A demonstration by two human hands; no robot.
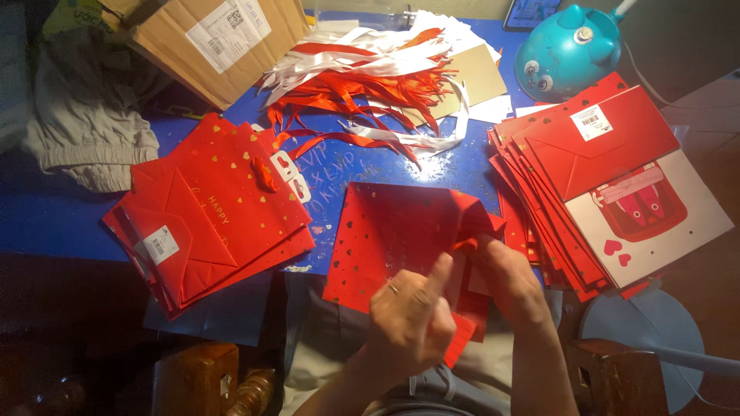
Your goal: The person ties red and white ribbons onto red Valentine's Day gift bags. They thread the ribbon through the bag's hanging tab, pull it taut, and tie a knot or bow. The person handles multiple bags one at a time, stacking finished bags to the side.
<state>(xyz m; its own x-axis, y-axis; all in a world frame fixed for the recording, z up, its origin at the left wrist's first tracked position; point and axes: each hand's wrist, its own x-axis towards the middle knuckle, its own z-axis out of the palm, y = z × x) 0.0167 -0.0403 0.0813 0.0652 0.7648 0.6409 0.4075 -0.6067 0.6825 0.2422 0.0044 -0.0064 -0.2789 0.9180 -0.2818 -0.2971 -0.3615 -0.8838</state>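
Note:
A flat red paper gift bag with gold hearts lies at the front edge of the blue table. My left hand grips the bag's lower right part, thumb raised, a ring on one finger. My right hand pinches the bag's upper right corner, where a red ribbon end sticks out. Both hands are closed on the bag.
A stack of finished red bags lies on the left, another stack of flat red bags on the right. Red and white ribbons are heaped at the back. A cardboard box, grey cloth and a teal round toy-like object stand around.

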